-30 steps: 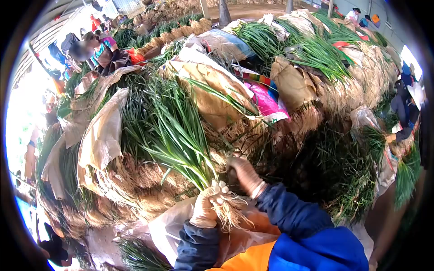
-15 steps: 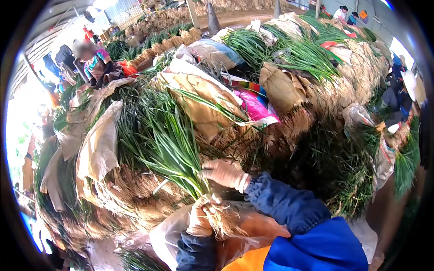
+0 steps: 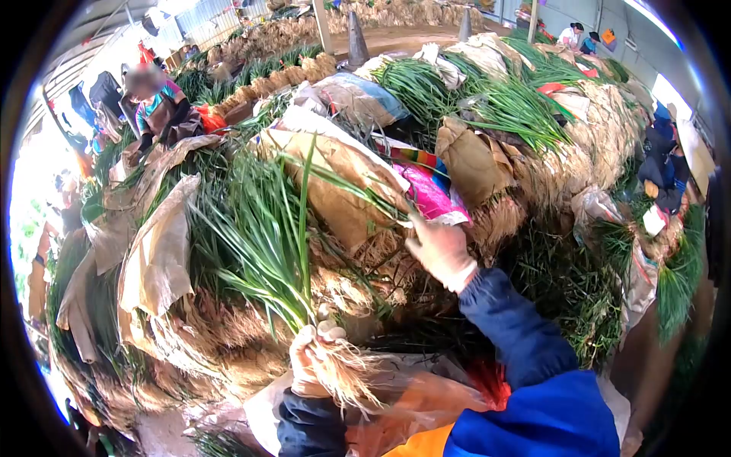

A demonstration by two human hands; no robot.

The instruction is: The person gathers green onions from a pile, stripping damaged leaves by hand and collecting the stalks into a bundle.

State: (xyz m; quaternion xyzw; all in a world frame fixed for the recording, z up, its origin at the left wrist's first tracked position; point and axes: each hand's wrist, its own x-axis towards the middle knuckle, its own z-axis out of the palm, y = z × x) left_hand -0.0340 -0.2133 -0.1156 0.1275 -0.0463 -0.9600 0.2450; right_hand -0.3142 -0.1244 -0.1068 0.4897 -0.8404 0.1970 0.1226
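Observation:
My left hand [image 3: 311,362] is wrapped round the base of a bunch of green onions [image 3: 278,259]. Its long leaves fan up and left, and pale stringy roots [image 3: 346,373] hang out below the fist. Farther up and to the right, my right hand [image 3: 442,253] reaches over the pile with its fingers apart. Its fingertips are at the pale end of a loose green onion [image 3: 343,183] that lies across brown paper [image 3: 335,209]; whether they touch it I cannot make out. Beside that hand is a pink printed bag [image 3: 430,190].
A big heap of green onions with roots outward [image 3: 221,335] surrounds me, partly covered by sacking [image 3: 160,244]. Clear plastic [image 3: 403,388] lies in front of me. A person [image 3: 164,110] sits at the back left; others work at the far right.
My right hand has left the bunch and moved up and right to the loose green onion. My left hand, still holding the bunch, has shifted slightly left and down.

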